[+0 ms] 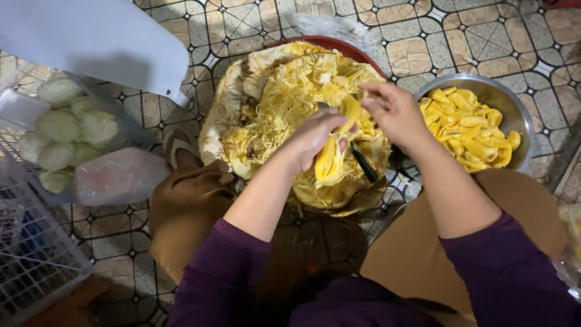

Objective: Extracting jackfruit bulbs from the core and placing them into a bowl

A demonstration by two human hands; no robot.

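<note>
Left hand [315, 138] closed on a yellow pod [330, 160] and a dark knife [363, 162], just above the cut jackfruit [284, 97]. Right hand [393, 109] pinching the pod's top. Bowl [520, 115] beside right hand. Risk: blade near fingers, sticky pod, likely slip.

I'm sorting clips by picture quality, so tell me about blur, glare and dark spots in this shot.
Head view: right hand and left hand slightly motion-soft over the sharp jackfruit; mild glare on the metal bowl rim; lap and floor below in deep shadow; edges bend a little.
</note>
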